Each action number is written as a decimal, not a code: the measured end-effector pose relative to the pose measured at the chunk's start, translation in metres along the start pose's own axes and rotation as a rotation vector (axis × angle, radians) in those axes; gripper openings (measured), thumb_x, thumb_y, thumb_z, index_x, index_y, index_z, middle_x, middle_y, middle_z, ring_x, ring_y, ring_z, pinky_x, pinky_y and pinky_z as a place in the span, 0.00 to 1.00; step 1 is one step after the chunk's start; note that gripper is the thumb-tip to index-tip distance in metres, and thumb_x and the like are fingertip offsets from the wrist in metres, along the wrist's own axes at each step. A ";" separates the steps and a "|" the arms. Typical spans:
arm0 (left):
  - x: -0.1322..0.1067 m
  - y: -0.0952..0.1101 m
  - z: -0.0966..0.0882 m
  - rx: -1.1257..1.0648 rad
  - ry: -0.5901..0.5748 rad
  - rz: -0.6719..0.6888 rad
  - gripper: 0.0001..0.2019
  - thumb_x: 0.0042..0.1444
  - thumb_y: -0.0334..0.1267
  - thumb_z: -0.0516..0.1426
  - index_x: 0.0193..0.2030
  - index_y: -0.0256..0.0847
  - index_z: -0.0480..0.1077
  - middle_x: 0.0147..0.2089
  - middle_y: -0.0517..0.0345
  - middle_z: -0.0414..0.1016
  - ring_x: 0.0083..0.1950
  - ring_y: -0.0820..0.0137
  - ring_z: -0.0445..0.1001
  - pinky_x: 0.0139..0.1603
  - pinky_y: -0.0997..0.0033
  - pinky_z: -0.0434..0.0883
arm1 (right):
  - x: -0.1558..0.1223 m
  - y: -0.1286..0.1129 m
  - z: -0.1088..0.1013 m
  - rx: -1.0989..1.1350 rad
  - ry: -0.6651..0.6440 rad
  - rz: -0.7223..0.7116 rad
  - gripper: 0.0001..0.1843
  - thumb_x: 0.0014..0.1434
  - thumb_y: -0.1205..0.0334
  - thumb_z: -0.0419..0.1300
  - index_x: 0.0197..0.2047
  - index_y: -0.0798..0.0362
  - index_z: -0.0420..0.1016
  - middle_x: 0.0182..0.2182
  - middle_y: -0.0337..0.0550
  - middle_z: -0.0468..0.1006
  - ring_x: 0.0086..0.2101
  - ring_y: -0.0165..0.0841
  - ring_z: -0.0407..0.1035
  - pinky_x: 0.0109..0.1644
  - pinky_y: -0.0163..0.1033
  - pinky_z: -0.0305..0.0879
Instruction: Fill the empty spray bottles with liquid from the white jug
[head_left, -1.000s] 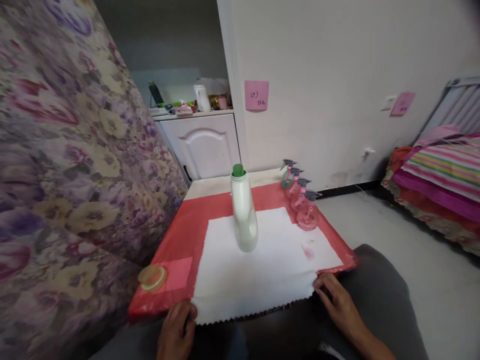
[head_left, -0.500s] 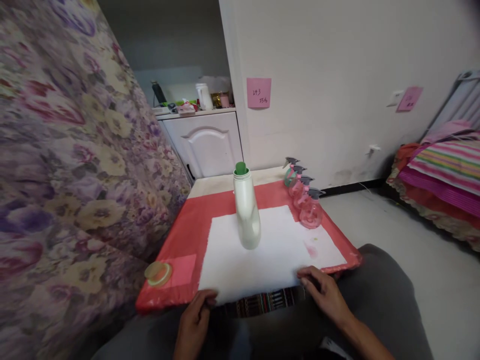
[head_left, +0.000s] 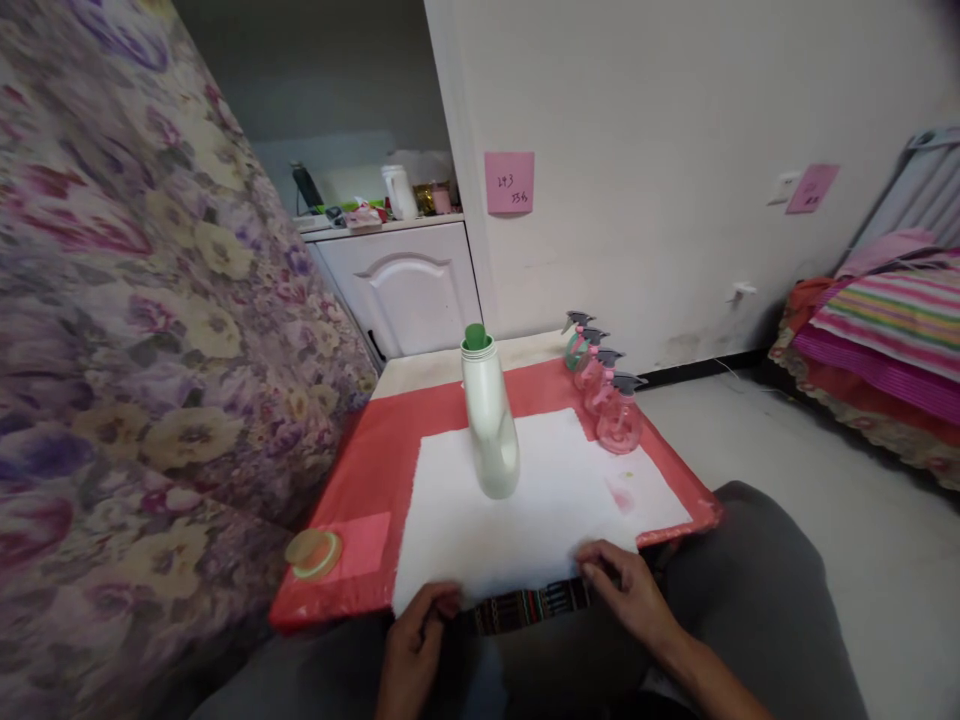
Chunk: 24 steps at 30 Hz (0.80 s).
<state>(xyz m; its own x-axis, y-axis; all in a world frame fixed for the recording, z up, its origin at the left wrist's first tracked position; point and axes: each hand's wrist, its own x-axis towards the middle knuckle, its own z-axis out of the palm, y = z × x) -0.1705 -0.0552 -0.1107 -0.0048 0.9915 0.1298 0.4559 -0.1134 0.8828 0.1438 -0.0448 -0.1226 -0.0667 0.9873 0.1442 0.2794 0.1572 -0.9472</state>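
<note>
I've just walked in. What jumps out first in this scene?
A tall white bottle with a green cap stands mid-table on a white cloth over a red cover. A row of spray bottles lines the right side. The left hand grips the cloth's near edge and the right hand rests on it.

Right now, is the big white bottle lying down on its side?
No, the white bottle stands upright on the white cloth, with its green top pointing up.
</note>
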 end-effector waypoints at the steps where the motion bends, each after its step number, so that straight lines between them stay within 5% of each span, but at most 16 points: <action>1: 0.000 0.006 0.010 -0.022 -0.054 0.005 0.15 0.51 0.33 0.51 0.41 0.41 0.77 0.38 0.54 0.82 0.41 0.63 0.79 0.46 0.64 0.74 | -0.001 -0.005 0.005 0.002 -0.039 -0.012 0.12 0.62 0.55 0.56 0.38 0.52 0.77 0.32 0.43 0.80 0.33 0.36 0.73 0.40 0.38 0.69; 5: 0.005 0.019 0.055 -0.066 -0.271 0.049 0.19 0.49 0.28 0.50 0.42 0.42 0.78 0.44 0.51 0.82 0.48 0.62 0.78 0.53 0.62 0.72 | 0.002 -0.015 0.028 -0.020 -0.212 -0.070 0.10 0.60 0.60 0.57 0.40 0.51 0.79 0.34 0.41 0.82 0.36 0.36 0.74 0.42 0.38 0.68; 9: 0.014 0.011 0.076 -0.086 -0.271 0.000 0.22 0.47 0.28 0.50 0.47 0.40 0.77 0.46 0.50 0.82 0.49 0.61 0.78 0.56 0.58 0.71 | 0.012 -0.008 0.039 -0.022 -0.217 -0.070 0.12 0.62 0.61 0.55 0.41 0.50 0.80 0.34 0.41 0.83 0.36 0.36 0.76 0.42 0.38 0.68; 24: 0.014 0.009 0.066 -0.067 -0.243 -0.019 0.17 0.48 0.32 0.53 0.41 0.43 0.80 0.45 0.51 0.83 0.48 0.60 0.79 0.55 0.59 0.73 | 0.002 0.010 0.039 0.007 -0.170 -0.083 0.10 0.59 0.61 0.57 0.38 0.50 0.81 0.32 0.41 0.84 0.35 0.36 0.76 0.41 0.37 0.69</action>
<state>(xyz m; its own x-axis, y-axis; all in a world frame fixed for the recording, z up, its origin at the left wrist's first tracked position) -0.1081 -0.0378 -0.1304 0.2047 0.9788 0.0082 0.3980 -0.0909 0.9129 0.1089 -0.0420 -0.1434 -0.2507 0.9527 0.1716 0.2599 0.2370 -0.9361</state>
